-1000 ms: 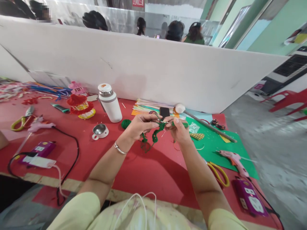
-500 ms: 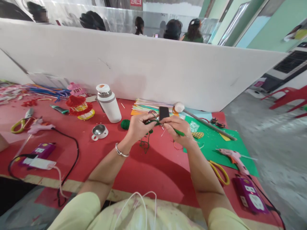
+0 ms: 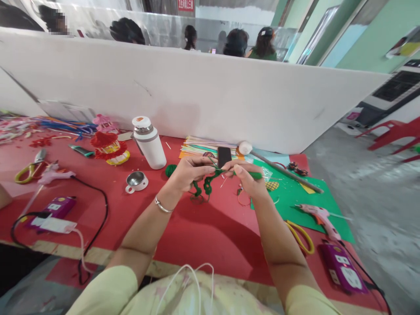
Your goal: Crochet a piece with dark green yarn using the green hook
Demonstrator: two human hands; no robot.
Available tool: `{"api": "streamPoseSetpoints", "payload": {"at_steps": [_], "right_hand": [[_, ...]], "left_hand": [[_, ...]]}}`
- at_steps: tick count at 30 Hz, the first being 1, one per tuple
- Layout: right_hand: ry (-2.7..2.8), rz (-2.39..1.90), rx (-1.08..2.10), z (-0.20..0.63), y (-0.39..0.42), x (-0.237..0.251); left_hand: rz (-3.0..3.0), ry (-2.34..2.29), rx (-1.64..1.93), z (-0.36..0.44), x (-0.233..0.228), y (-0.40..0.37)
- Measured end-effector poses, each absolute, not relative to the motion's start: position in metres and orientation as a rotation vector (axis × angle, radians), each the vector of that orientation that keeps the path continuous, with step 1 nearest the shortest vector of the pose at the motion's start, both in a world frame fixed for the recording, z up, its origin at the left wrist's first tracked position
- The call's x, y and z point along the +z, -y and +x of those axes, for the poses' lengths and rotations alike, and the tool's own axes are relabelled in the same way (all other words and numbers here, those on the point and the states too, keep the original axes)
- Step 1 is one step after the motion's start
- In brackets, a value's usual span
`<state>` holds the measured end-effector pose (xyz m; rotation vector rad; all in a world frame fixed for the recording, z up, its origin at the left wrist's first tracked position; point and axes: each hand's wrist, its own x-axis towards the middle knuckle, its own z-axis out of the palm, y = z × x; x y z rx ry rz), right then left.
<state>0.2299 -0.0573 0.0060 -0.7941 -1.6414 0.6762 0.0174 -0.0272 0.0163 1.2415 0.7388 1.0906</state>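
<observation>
Your left hand [image 3: 188, 173] pinches the green crochet piece [image 3: 205, 187] taut above the red counter [image 3: 197, 232] while your right hand [image 3: 247, 179], at its 3 o'clock, grips the green-handled hook [image 3: 252, 175], keeping each stitch steady.

Head camera looks forward-down, close over the red table [image 3: 203, 236].

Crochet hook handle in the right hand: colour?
Green, matching the yarn; the crochet hook shows in the head view.
</observation>
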Motion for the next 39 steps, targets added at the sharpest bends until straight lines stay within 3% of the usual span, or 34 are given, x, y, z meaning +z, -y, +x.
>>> {"api": "streamPoseSetpoints", "payload": {"at_steps": [4,13,33,39], "right_hand": [[1.513,-0.755,0.738,0.224,0.055,0.001],[1.76,-0.786,0.397,0.224,0.067,0.015],[1.751,-0.678,0.107,0.219,0.062,-0.001],[1.614,-0.752,0.023,0.208,0.061,-0.011]], "left_hand": [[1.041,-0.688,1.006,0.02,0.018,0.027],[1.324,-0.753,1.4,0.028,0.004,0.029],[1.015,-0.753,1.17,0.032,0.013,0.031],[1.215,-0.793,1.442,0.044,0.001,0.033]]}}
